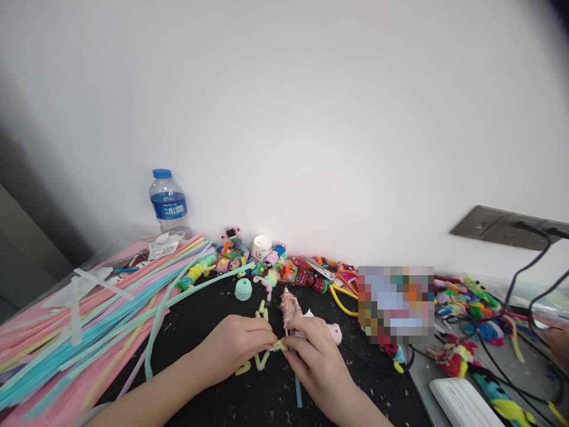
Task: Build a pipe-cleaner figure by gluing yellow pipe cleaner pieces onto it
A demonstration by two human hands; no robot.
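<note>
Yellow pipe-cleaner figure (pixel 262 350), near centre of black counter (pixel 213 308): pinched between left hand (pixel 233 350) and right hand (pixel 313 356), both closed on it. Twisting wanted short, tight turns with the limbs held steady. Pink glue gun (pixel 331 332) lay just right.

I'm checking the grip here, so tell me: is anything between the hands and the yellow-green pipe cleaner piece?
Nothing visible. The left hand and right hand both pinch the yellow-green pipe cleaner piece directly, fingertips meeting on it above the black mat. A pink fuzzy figure lies just behind, apart from the pinch.
</note>
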